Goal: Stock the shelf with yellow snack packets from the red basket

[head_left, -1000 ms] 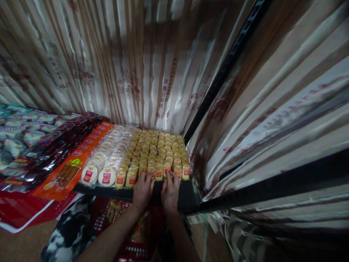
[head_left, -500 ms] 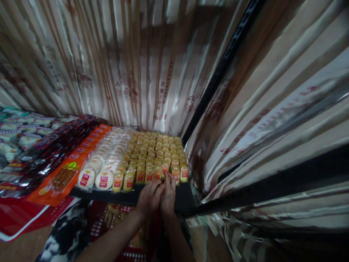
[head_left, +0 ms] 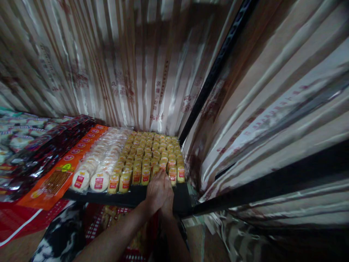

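My left hand (head_left: 155, 191) and my right hand (head_left: 167, 194) are held side by side, touching, at the front of the rows of small yellow wrapped snack packs (head_left: 145, 174). Their fingers are pressed together and point toward the front row. Anything between the fingers is hidden. Packs with red and orange labels stand upright on a dark shelf (head_left: 128, 198). One pack (head_left: 172, 173) stands just right of my fingertips. Part of the front row is covered by my hands.
Clear-wrapped round white crackers (head_left: 99, 181) lie left of the yellow packs. Further left are an orange snack bag (head_left: 54, 183) and dark glossy packs (head_left: 51, 145). Below is a red basket (head_left: 94, 227) with yellow packs. A black post (head_left: 207, 94) and striped curtain (head_left: 152, 72) border the shelf.
My hands have drawn closer together, with the fingers straighter and the left hand against the right. The view has shifted slightly, moving the goods a little to the left.
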The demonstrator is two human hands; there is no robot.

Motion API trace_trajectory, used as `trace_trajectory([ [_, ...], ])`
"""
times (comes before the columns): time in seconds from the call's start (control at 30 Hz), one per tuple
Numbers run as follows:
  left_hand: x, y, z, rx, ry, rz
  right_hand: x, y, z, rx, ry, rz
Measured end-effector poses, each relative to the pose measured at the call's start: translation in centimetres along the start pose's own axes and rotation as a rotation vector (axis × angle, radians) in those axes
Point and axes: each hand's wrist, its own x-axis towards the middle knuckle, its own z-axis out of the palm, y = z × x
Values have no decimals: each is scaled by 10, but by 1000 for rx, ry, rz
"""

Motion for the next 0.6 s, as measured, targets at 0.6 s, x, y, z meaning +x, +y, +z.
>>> trace_trajectory([
  [0.6, 4, -46, -12, 511, -33, 572, 6, 27, -22, -159, 24, -10],
])
